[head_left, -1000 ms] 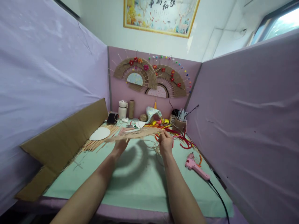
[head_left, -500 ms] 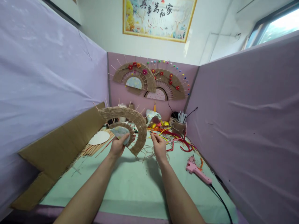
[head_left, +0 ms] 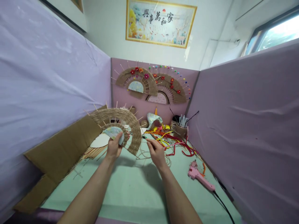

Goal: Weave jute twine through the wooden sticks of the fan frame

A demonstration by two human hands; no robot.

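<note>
My left hand (head_left: pixel 114 147) grips a woven half-round fan (head_left: pixel 134 127) by its pale patterned centre, thumb in front and fingers behind. Brown twine forms its two bands, and thin wooden sticks poke out past the outer edge. To the right of the fan, my right hand (head_left: pixel 156 152) is closed in a pinch on a thin strand of twine that seems to run to the fan's lower right end. Loose loops of twine (head_left: pixel 168 160) lie on the table beneath, between the two hands.
A pink glue gun (head_left: pixel 199 175) with a black cord lies at the right. Coloured pipe cleaners (head_left: pixel 187 149) are heaped behind my right hand, near a pot of white sticks (head_left: pixel 181 129). Cardboard (head_left: pixel 63 155) leans at the left beside thin sticks (head_left: pixel 94 152). Finished fans (head_left: pixel 173 85) hang on the back panel.
The fan and my left hand have shifted slightly left in view. My right hand has moved a little left and lower, its pinch turned more toward the fan.
</note>
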